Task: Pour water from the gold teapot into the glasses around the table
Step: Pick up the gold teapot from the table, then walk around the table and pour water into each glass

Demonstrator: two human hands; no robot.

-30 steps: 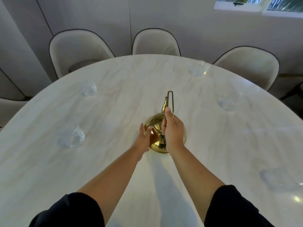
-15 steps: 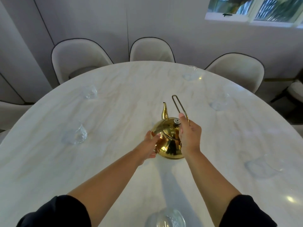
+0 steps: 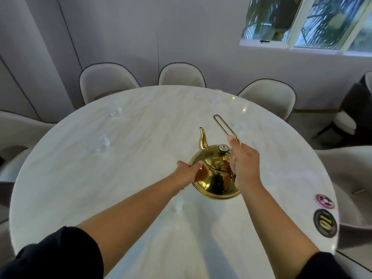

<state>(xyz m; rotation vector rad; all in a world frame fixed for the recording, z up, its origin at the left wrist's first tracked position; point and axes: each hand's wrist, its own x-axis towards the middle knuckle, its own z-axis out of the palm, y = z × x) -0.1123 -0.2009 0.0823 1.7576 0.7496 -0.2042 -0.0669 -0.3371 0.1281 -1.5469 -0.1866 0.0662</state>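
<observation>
Two hands are on the gold teapot (image 3: pixel 213 184), which is a little right of the middle of the round marble table (image 3: pixel 80 188). The right hand (image 3: pixel 244 164) grips the lower part of the thin wire handle (image 3: pixel 223 125), with the fingers closed round it and the thumb stretched along the wire. The handle leans to the far left above this hand. The left hand (image 3: pixel 188 174) lies against the left side of the teapot's round body, with the fingers flat on the metal and not closed round anything. The spout (image 3: pixel 203 137) points to the far side, and the lid with its small knob (image 3: pixel 223 148) sits on top. I cannot tell if the base touches the table or hangs just above it.

Several clear glasses stand around the table, and all of them are faint. One glass (image 3: pixel 116 112) is at the far left and another (image 3: pixel 99 143) is on the left, nearer. A third (image 3: pixel 215 99) is close to the far edge. A fourth (image 3: pixel 238 125) is just right of the handle, very hard to see. A blurred fifth (image 3: pixel 177 204) is near, under the left forearm.

At the right edge of the table lie a pink round sticker (image 3: pixel 325 201) and, just nearer, a black round one (image 3: pixel 325 223) with yellow marks. Pale chairs (image 3: pixel 106 81) stand round the far side, and a window (image 3: pixel 314 23) is in the wall at the far right. Both arms have dark sleeves (image 3: pixel 60 254).
</observation>
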